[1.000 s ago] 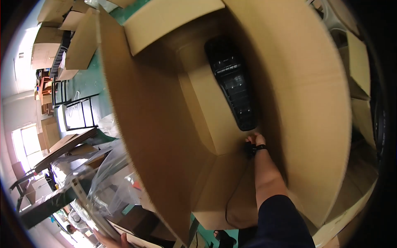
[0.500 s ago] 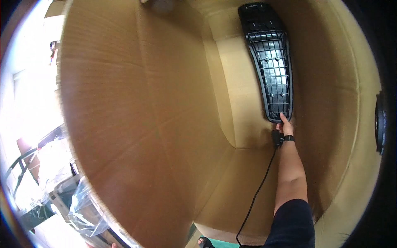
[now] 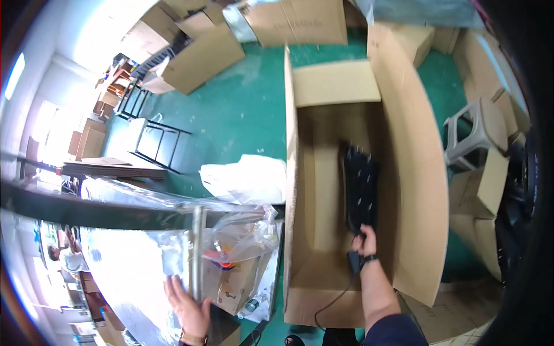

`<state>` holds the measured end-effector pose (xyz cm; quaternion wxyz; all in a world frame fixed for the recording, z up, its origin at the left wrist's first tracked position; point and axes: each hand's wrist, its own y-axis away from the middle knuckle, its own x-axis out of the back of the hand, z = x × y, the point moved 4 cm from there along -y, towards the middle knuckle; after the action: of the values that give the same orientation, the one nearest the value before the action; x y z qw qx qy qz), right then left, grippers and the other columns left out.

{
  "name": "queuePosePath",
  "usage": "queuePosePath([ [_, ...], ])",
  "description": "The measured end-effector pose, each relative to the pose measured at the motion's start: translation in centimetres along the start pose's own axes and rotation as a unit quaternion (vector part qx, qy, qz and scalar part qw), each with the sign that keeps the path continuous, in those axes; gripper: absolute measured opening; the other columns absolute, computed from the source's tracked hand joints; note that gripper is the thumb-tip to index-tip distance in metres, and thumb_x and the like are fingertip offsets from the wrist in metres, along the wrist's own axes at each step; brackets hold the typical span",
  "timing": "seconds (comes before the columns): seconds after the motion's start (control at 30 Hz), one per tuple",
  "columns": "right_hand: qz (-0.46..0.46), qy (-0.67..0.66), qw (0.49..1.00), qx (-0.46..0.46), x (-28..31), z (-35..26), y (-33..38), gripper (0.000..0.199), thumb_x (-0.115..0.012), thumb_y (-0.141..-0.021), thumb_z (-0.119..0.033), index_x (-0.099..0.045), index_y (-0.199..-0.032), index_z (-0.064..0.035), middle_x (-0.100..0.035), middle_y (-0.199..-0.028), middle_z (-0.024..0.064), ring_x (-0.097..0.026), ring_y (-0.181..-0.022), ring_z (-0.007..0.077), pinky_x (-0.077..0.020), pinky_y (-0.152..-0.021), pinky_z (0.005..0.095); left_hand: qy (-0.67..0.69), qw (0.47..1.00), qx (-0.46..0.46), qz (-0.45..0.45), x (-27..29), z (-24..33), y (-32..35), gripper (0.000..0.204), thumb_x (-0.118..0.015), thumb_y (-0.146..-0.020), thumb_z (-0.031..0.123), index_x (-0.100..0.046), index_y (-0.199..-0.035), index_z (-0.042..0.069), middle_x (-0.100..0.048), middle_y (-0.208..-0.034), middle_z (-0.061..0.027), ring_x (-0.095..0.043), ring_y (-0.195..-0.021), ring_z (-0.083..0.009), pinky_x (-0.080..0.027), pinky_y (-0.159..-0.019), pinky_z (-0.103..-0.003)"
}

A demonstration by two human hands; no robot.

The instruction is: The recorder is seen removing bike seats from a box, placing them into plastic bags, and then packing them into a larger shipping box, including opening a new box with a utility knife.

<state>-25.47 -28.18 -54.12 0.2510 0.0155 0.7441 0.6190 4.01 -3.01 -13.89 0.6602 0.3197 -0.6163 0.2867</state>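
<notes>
Reaching into the big box (image 3: 415,190), the right hand (image 3: 365,242) gripped the black keyboard's (image 3: 360,190) near end — it looked light, stiff, long, best held at both ends; left hand (image 3: 187,305) rested flat.

A long black slatted panel (image 3: 360,190) stands on end inside the open cardboard box (image 3: 415,173), its lower end gripped by the right hand (image 3: 365,242).

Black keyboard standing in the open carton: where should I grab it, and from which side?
Probably the near short end of the keyboard, from above through the carton's open top. It lies lengthwise against the right wall, so only that end is free. The right hand already grips there; the cable trails from that end.
</notes>
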Motion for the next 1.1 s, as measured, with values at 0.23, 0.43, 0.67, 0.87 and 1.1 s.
queuePosePath([
  [0.23, -0.004, 0.050, 0.999, 0.012, 7.6, 8.8, 21.9, 0.030, -0.062, -0.073, -0.036, -0.055, -0.075, -0.0072, -0.048, -0.053, 0.0000, -0.047, -0.043, 0.0097, -0.0374, -0.037, 0.0215, 0.028, 0.996, -0.048, 0.070, -0.6, -3.0, 1.3, 0.099, -0.074, -0.066, 0.032, -0.018, -0.138, -0.005, -0.015, -0.143, -0.0283, -0.011, -0.133, -0.0450, -0.009, -0.108, -0.053],
  [0.43, -0.013, 0.159, 0.984, 0.080, 19.2, 11.6, 39.7, 0.023, -0.065, -0.073, -0.026, -0.057, -0.085, -0.0071, -0.057, -0.067, 0.0020, -0.051, -0.050, 0.0133, -0.0438, -0.044, 0.0237, 0.095, 0.977, -0.190, 0.023, -0.7, -0.3, 8.2, 0.095, -0.074, -0.065, 0.037, -0.024, -0.136, -0.002, -0.030, -0.137, -0.0233, -0.024, -0.131, -0.0391, -0.017, -0.107, -0.053],
  [0.67, 0.066, 0.286, 0.955, 0.035, 27.5, 18.8, 60.0, 0.028, -0.068, -0.070, -0.016, -0.061, -0.095, -0.0037, -0.062, -0.078, 0.0069, -0.055, -0.054, 0.0181, -0.0423, -0.042, 0.0287, 0.675, 0.511, 0.017, -0.532, -5.1, 0.6, 18.9, 0.107, -0.054, -0.071, 0.072, -0.011, -0.144, 0.007, -0.016, -0.145, -0.0261, -0.019, -0.135, -0.0358, -0.024, -0.104, -0.055],
  [0.87, 0.057, 0.584, 0.802, 0.109, 29.9, 18.4, 61.8, 0.030, -0.064, -0.077, -0.032, -0.061, -0.098, -0.0102, -0.064, -0.077, 0.0094, -0.061, -0.073, 0.0275, -0.0480, -0.065, 0.0392, 0.877, 0.283, 0.036, -0.386, 4.1, -8.0, 18.3, 0.059, -0.061, -0.080, 0.048, -0.051, -0.123, 0.009, -0.057, -0.121, -0.0071, -0.052, -0.112, -0.0228, -0.035, -0.100, -0.044],
  [1.1, -0.196, 0.611, 0.675, 0.364, 10.9, 18.0, 60.1, 0.069, -0.063, -0.062, 0.005, -0.045, -0.129, -0.0015, -0.058, -0.110, 0.0140, -0.060, -0.069, 0.0193, -0.0516, -0.060, 0.0313, 0.945, 0.232, 0.090, -0.214, 5.8, -24.3, 31.5, 0.038, -0.055, -0.088, 0.016, -0.049, -0.122, 0.000, -0.057, -0.119, -0.0143, -0.056, -0.108, -0.0281, -0.040, -0.098, -0.044],
])
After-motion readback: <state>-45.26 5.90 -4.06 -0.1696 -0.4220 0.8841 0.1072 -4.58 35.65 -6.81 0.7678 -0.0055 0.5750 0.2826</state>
